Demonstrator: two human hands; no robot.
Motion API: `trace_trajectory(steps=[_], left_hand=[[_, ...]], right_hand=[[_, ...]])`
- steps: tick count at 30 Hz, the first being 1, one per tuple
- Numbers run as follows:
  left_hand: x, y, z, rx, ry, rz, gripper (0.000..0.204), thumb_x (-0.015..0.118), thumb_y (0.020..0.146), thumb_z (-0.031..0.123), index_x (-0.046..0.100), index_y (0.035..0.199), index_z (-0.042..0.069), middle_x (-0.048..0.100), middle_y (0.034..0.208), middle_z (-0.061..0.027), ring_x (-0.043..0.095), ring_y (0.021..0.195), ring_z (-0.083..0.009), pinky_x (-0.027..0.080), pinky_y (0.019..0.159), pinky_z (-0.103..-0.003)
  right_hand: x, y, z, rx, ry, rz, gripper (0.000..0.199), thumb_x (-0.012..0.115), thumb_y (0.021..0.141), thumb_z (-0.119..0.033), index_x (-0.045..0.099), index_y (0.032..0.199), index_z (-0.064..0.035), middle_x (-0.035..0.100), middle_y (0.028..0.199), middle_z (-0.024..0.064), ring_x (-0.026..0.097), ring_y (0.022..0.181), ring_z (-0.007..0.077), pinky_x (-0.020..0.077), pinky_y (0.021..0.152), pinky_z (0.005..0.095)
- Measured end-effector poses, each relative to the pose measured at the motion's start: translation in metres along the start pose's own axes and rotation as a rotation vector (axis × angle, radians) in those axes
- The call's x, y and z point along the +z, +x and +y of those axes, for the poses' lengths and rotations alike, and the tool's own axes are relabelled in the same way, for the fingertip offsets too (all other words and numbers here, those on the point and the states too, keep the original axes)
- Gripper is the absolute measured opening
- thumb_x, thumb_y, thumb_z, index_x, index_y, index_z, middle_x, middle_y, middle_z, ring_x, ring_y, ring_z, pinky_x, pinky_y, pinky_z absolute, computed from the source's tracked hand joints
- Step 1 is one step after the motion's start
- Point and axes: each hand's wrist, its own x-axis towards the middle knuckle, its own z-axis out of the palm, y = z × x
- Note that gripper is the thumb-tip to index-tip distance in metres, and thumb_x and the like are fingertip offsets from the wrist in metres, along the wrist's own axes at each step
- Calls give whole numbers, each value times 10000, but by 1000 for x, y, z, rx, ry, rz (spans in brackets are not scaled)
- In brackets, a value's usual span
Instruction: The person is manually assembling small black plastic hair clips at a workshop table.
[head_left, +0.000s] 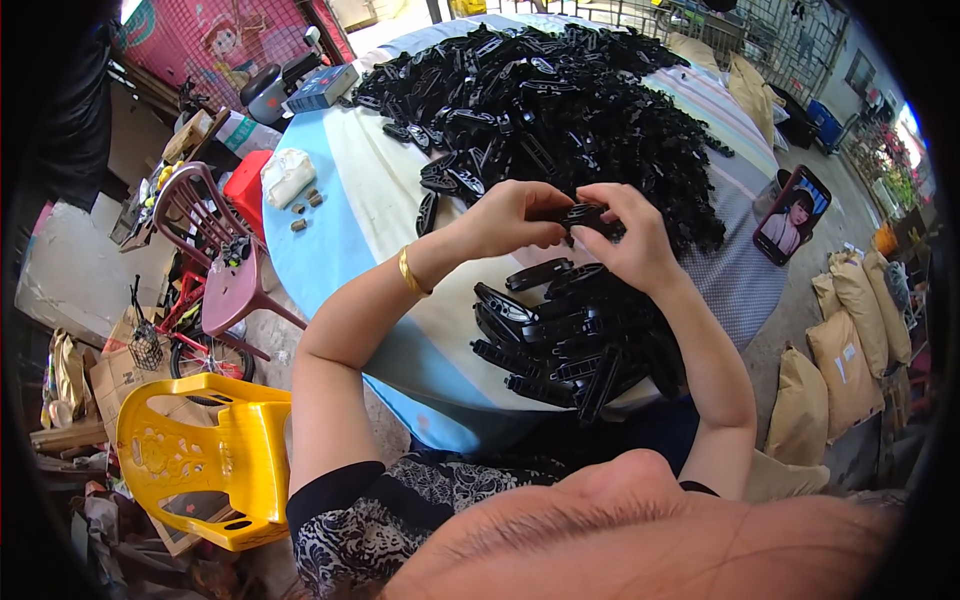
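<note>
My left hand (508,218) and my right hand (632,238) meet over the table, fingers bent in a pinch. Between them they grip a small black plastic part (586,214), mostly covered by the fingers. Just beyond lies a big heap of loose black plastic pieces (530,105), spread over the far half of the table. On the near side, below my hands, a smaller pile of long, narrow black plastic parts (560,335) lies close to the table's edge. A gold bracelet (411,272) circles my left wrist.
A striped cloth (320,240) covers the table. Left on it are a white bag (288,178), small brown pieces (314,198) and a blue box (322,88). A phone (792,215) stands tilted at the right. A yellow chair (262,450) and filled sacks (843,365) flank the table.
</note>
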Motion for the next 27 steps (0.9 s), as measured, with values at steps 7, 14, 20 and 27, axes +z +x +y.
trace_trajectory(steps=[7,14,20,27], left_hand=[[13,-10,16,187,469,169,303,648,744,94,634,1039,27,666,891,-161,666,811,-273,518,710,-317],[36,-32,39,223,633,-177,350,636,762,69,595,1109,54,643,931,-141,625,828,-298,508,736,-346],[32,-21,26,447,595,-83,366,731,755,293,640,1028,66,629,870,-97,573,879,-282,449,816,-374],[-51,18,-31,-73,1213,664,498,715,718,456,627,954,26,584,968,-142,509,976,-319,450,819,-381]], right_hand=[[-3,-3,12,87,89,-147,274,712,748,-110,649,985,13,674,848,118,648,695,134,509,611,242],[-11,1,47,389,483,-310,232,626,861,-193,656,978,5,672,809,63,602,663,97,485,605,227],[13,-3,35,90,-386,-399,165,665,716,-187,691,838,-79,653,729,80,635,688,265,510,635,358],[13,-7,27,11,-391,-361,105,626,740,-135,601,779,-41,638,775,89,622,721,287,500,649,372]])
